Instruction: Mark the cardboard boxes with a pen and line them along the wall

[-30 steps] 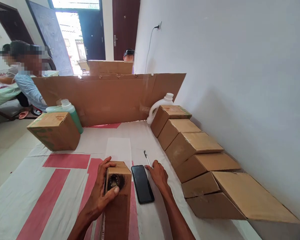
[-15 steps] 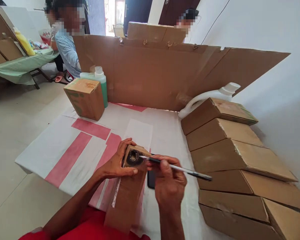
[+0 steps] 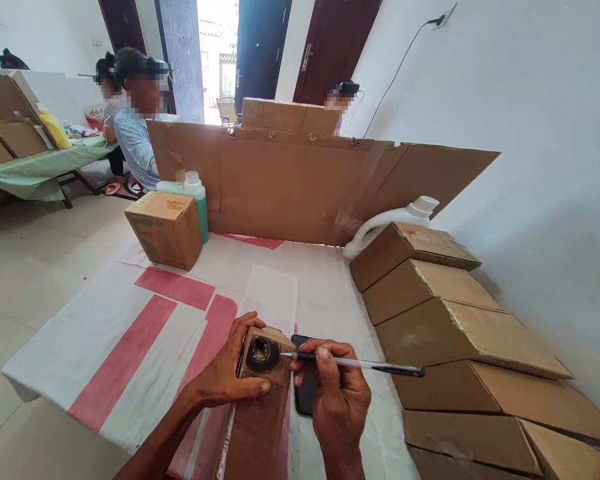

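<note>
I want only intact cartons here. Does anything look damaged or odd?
Yes: the long cardboard box in the left hand has a dark-edged round hole in its end, where the right hand points a pen.

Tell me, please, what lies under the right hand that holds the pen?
A black phone lies flat on the white and red table cover, beneath the right hand holding the pen. Only its left part and top corner show; the hand covers the rest.
</note>
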`<state>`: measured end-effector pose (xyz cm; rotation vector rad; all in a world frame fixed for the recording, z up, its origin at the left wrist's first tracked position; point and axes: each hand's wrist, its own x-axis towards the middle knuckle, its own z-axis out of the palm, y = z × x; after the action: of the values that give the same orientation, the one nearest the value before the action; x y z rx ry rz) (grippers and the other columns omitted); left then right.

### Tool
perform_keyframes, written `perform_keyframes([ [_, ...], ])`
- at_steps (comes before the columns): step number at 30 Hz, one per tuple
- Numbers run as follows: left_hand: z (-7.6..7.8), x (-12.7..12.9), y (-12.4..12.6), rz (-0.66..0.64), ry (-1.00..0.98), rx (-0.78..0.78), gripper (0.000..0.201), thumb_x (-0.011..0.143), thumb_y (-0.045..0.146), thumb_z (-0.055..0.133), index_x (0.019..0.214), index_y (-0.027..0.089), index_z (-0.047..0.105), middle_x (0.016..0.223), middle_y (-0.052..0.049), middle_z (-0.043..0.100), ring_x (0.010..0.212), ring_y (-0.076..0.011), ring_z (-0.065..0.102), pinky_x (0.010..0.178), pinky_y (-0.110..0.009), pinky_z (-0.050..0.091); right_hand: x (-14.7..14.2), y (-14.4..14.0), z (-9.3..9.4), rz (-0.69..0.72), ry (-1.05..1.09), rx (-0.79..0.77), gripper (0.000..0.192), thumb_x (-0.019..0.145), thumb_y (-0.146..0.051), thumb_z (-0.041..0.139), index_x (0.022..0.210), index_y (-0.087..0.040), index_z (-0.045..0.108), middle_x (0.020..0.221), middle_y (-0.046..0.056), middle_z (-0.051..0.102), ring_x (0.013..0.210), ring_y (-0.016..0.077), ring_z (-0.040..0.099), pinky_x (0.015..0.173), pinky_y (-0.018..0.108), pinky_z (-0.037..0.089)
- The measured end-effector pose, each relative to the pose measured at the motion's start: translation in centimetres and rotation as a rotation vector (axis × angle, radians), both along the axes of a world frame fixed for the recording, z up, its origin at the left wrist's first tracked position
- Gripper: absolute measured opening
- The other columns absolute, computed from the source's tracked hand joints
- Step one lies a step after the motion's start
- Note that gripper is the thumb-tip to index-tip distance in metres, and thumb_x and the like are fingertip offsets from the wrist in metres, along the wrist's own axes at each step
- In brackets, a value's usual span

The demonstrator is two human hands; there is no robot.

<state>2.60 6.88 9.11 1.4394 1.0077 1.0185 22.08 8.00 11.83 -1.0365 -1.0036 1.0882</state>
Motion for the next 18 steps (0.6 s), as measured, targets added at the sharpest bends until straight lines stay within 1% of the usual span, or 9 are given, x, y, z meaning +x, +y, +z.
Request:
perform_keyframes([
  [2,-0.2,-0.1,-0.2,0.004,0.010,-0.009,0.090,0.072,0.049,0.079,0.147,0.028,0.033,0.156,-0.014,0.029,0.141,-0.0376,0.041,0.118,-0.055,0.032,2.1,2.3,-0.1,-0.079,-0.087,0.002,0.026,0.098,-0.048,0.057,0.093,-0.022,0.056,0.091,0.004,0.070,0.063,0.0155,0.064,0.052,0.026,0.048],
  [3,-0.3,-0.2,-0.4,0.012,0.009,-0.012,0.090,0.072,0.050,0.079,0.146,0.028,0.034,0.159,-0.014,0.025,0.144,-0.0387,0.037,0.119,-0.056,0.030,3.4,3.7,-0.3,-0.109,-0.212,-0.019,0.027,0.098,-0.049,0.054,0.093,-0.023,0.055,0.090,0.005,0.070,0.063,0.0159,0.064,0.051,0.027,0.047],
  [5,-0.4,-0.4,-0.6,0.023,0.002,-0.017,0.089,0.073,0.054,0.078,0.146,0.028,0.035,0.162,-0.014,0.021,0.147,-0.0398,0.032,0.121,-0.056,0.026,5.8,6.9,-1.4,-0.099,-0.651,-0.117,0.028,0.100,-0.047,0.049,0.088,-0.021,0.055,0.074,0.003,0.066,0.056,0.0151,0.058,0.053,0.027,0.044],
  [6,-0.4,-0.5,-0.7,0.025,-0.004,-0.019,0.088,0.074,0.054,0.077,0.147,0.029,0.034,0.163,-0.014,0.020,0.148,-0.0396,0.032,0.121,-0.056,0.025,6.8,8.3,-2.2,-0.018,-0.933,-0.210,0.027,0.101,-0.042,0.047,0.084,-0.022,0.055,0.068,0.001,0.064,0.056,0.0150,0.058,0.056,0.027,0.044],
  [7,-0.4,-0.6,-0.7,0.023,-0.005,-0.019,0.087,0.076,0.054,0.076,0.147,0.029,0.033,0.163,-0.013,0.020,0.149,-0.0391,0.031,0.122,-0.056,0.025,7.4,9.6,-3.1,0.014,-1.033,-0.259,0.023,0.098,-0.035,0.053,0.080,-0.021,0.056,0.065,0.001,0.064,0.058,0.0157,0.059,0.059,0.027,0.043],
  [10,-0.3,-0.7,-0.8,0.017,0.010,-0.020,0.083,0.078,0.052,0.076,0.146,0.030,0.035,0.164,-0.013,0.021,0.151,-0.0388,0.029,0.123,-0.057,0.024,7.9,12.3,-6.3,0.051,-1.188,-0.365,0.016,0.093,-0.023,0.062,0.078,-0.019,0.060,0.072,0.004,0.068,0.072,0.0188,0.064,0.067,0.029,0.043],
  [13,-0.2,-0.7,-0.8,0.017,0.019,-0.025,0.083,0.078,0.053,0.076,0.146,0.029,0.036,0.163,-0.013,0.024,0.150,-0.0397,0.030,0.122,-0.057,0.025,7.3,13.2,-8.4,0.079,-1.278,-0.451,0.013,0.096,-0.027,0.063,0.089,-0.016,0.065,0.087,0.004,0.070,0.082,0.0190,0.066,0.076,0.033,0.049],
  [16,-0.1,-0.7,-0.8,0.024,0.019,-0.037,0.084,0.078,0.054,0.076,0.148,0.030,0.034,0.163,-0.013,0.025,0.146,-0.0391,0.037,0.120,-0.057,0.029,7.2,12.6,-8.7,0.095,-1.311,-0.494,0.017,0.099,-0.031,0.060,0.103,-0.016,0.065,0.101,0.006,0.071,0.092,0.0204,0.067,0.083,0.036,0.050],
  [18,0.1,-0.8,-0.8,0.037,0.028,-0.042,0.086,0.077,0.056,0.076,0.148,0.029,0.035,0.163,-0.014,0.025,0.146,-0.0404,0.036,0.120,-0.057,0.029,7.5,11.1,-8.3,0.073,-1.315,-0.507,0.023,0.103,-0.034,0.052,0.111,-0.015,0.062,0.114,0.013,0.070,0.103,0.0240,0.067,0.086,0.035,0.047],
])
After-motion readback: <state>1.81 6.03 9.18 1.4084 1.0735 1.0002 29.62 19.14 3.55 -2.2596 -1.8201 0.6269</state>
